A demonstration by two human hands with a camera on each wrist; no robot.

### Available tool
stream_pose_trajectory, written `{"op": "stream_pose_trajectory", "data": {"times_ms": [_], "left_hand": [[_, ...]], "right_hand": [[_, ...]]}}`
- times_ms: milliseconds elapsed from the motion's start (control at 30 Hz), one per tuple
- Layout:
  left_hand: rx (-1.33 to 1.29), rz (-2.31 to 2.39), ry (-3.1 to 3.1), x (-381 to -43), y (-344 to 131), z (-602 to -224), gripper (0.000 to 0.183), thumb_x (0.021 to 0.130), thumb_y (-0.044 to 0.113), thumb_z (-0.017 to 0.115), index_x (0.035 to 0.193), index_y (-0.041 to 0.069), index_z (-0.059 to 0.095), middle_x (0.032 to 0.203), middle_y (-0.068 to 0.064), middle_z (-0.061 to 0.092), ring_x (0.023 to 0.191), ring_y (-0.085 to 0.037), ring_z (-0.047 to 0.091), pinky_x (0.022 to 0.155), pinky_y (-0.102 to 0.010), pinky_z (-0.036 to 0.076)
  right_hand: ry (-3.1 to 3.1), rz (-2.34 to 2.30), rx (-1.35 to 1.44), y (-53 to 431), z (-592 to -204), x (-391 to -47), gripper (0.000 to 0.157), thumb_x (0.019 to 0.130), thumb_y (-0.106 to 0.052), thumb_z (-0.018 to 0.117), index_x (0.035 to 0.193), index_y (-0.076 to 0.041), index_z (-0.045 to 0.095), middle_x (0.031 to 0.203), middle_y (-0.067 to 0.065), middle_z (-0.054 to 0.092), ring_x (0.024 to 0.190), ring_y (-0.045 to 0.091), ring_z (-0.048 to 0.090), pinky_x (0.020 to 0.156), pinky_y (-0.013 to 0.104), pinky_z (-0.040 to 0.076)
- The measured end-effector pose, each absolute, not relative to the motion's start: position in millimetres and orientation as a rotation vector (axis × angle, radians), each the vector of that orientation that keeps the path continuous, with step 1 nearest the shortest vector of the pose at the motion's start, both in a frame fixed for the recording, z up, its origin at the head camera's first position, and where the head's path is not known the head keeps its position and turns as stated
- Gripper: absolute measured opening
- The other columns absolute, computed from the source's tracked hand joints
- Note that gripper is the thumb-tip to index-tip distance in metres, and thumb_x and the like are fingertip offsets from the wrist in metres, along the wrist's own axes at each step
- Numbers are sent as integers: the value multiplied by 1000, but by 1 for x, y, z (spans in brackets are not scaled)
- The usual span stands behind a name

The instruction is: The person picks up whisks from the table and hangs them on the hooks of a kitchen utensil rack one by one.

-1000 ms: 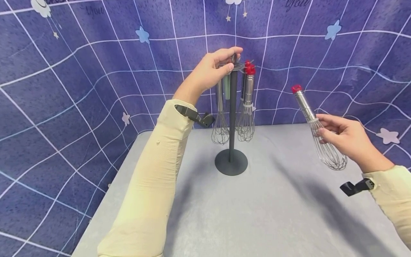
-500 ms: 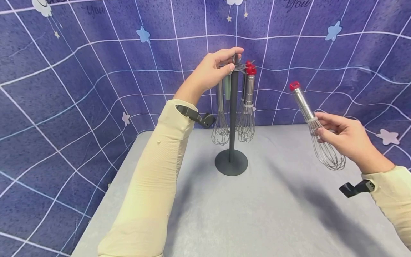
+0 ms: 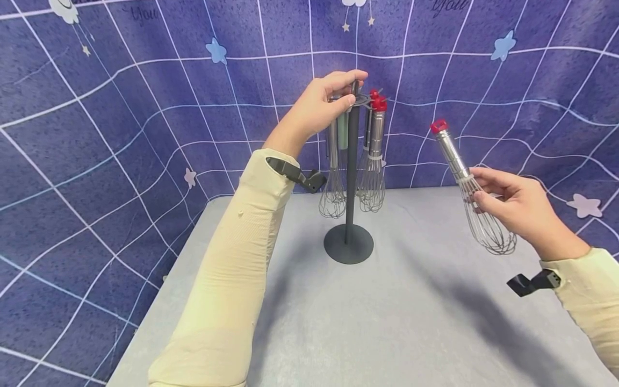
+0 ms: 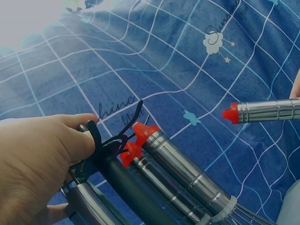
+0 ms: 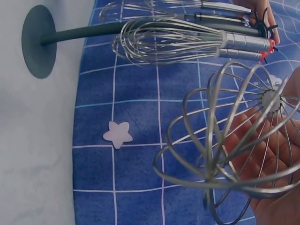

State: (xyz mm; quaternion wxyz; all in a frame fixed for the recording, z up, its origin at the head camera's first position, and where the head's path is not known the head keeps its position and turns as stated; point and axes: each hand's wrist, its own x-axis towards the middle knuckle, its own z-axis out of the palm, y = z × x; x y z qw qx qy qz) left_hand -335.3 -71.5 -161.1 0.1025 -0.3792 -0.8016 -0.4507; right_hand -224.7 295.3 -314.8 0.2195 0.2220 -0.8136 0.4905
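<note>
My left hand (image 3: 324, 105) grips the top of a dark grey utensil stand (image 3: 352, 172), thumb in front and fingers behind its hook ring. Several whisks hang from the ring: steel ones with red end caps (image 4: 145, 133) on the right, and a steel-handled one (image 3: 332, 145) beside a pale green handle (image 3: 343, 130) on the left. Off to the right, my right hand (image 3: 517, 207) pinches a whisk (image 3: 454, 153) by the top of its wires. That whisk is held in the air, tilted, red cap up and left. Its wire loops (image 5: 211, 140) fill much of the right wrist view.
The stand's round base (image 3: 348, 244) sits on a light grey tabletop (image 3: 367, 328). Behind and to the left hangs a blue curtain (image 3: 271, 75) with white grid lines and stars, close past the table's back edge.
My right hand has drifted slightly left with the whisk, whose cap has moved left and a little up. My left hand keeps its hold on the stand, and the hanging whisks barely shift.
</note>
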Motion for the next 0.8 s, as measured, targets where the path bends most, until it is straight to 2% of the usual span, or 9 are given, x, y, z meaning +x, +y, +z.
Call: {"op": "stream_pose_trajectory", "data": {"times_ms": [367, 800], "left_hand": [[-1079, -1301, -2379, -334, -70, -159, 43, 101, 6, 59, 143, 12, 58, 139, -3, 59, 113, -11, 55, 98, -23, 46], [-1074, -1274, -2391, -334, -70, -159, 43, 101, 8, 59, 144, 13, 58, 141, -4, 58, 113, -11, 54, 99, -23, 45]], "right_hand": [[-2239, 1352, 634, 287, -313, -227, 47, 87, 15, 63, 131, 0, 65, 96, -18, 74, 71, 1, 71, 63, 16, 57], [-2211, 1360, 645, 279, -308, -228, 47, 87, 15, 63, 132, 0, 65, 95, -15, 73, 71, 2, 71, 63, 15, 56]]}}
